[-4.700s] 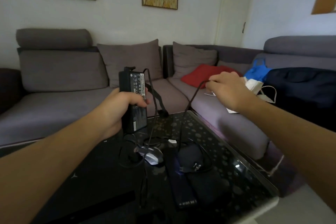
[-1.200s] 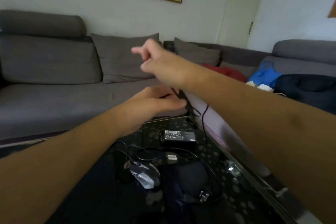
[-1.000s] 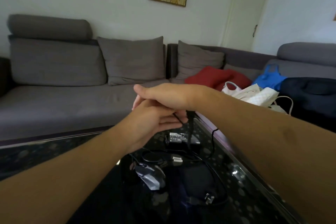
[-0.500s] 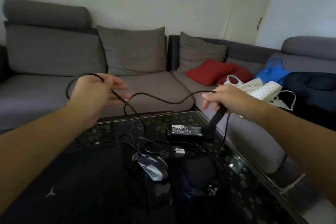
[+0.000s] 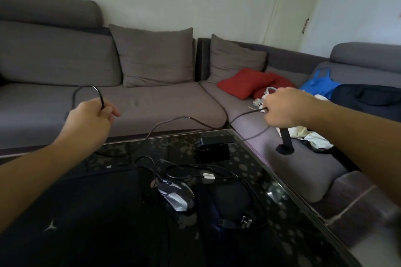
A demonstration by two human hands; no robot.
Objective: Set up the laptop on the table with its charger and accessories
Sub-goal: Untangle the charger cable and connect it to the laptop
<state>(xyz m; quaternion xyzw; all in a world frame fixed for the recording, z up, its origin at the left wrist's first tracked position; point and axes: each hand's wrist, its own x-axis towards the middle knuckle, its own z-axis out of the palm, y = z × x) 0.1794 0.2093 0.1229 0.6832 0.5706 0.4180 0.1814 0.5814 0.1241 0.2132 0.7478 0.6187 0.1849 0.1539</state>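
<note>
A thin black charger cable (image 5: 180, 117) is stretched between both hands above the glass table (image 5: 288, 208). My left hand (image 5: 91, 119) grips one part of it, with a loop rising above the fist. My right hand (image 5: 282, 107) grips the other part, and a black strap (image 5: 286, 140) hangs below that fist. The black charger brick (image 5: 213, 139) lies at the table's far edge. A closed dark laptop (image 5: 82, 212) lies at the near left. A grey wired mouse (image 5: 174, 195) sits beside it, and a power plug (image 5: 244, 221) lies to the right on a dark pouch.
A grey corner sofa (image 5: 152, 106) wraps round the table's far and right sides. On it lie red cushions (image 5: 247, 82), white bags (image 5: 303, 132), a blue bag (image 5: 319, 83) and a dark garment (image 5: 368, 97). Loose cables tangle round the mouse.
My hands have drawn further apart, pulling the cable straighter between them. The right hand has moved right over the sofa, and the strap now hangs clear of the table.
</note>
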